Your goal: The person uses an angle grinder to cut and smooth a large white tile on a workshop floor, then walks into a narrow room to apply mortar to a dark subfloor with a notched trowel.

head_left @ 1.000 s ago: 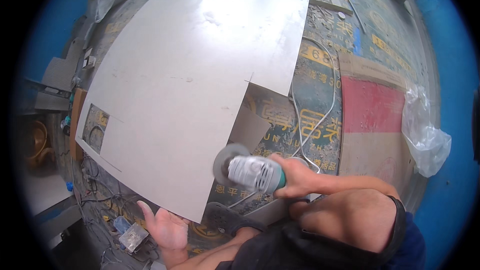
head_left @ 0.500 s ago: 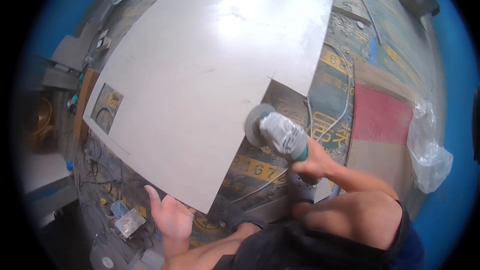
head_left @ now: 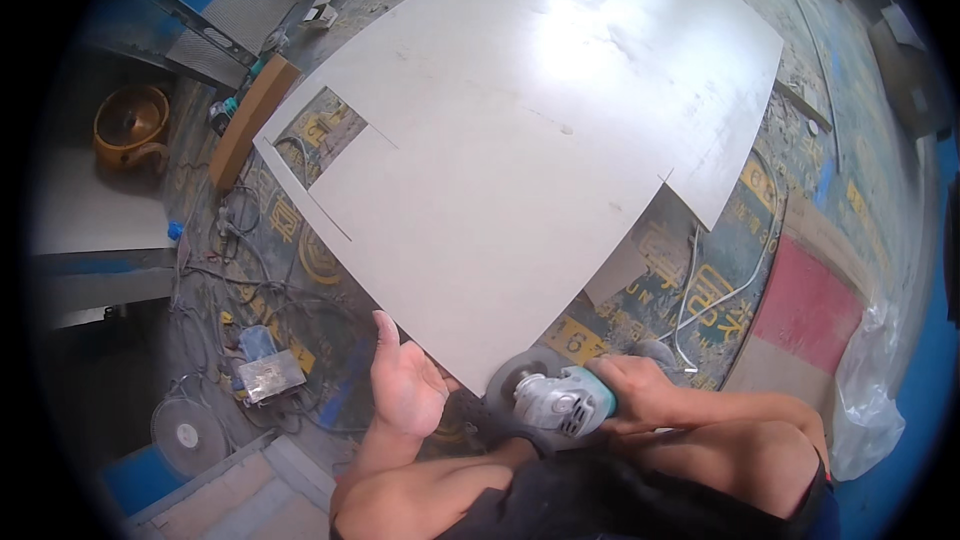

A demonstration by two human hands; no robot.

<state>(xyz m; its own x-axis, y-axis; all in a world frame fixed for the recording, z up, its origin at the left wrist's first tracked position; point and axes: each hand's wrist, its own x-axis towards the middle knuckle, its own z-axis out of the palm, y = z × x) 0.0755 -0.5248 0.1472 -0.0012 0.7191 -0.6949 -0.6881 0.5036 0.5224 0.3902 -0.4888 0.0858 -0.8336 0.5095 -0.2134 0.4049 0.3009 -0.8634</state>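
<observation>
Yellow printed characters and numerals, partly smudged with dust, show on the dark green floor sheeting (head_left: 735, 285) around the large, flat, pale slab with a rectangular cutout (head_left: 470, 180), which spreads before the person. At the slab's near-left edge, the left hand (head_left: 410, 390) is turned palm up, thumb spread, fingers loosely curled against the rim. At its near corner, the right hand (head_left: 640, 395) clasps a grey-and-teal angle grinder (head_left: 570, 402), fingertips mostly hidden; the round grey disc (head_left: 503, 380) is blurred, its contact with the slab unclear.
</observation>
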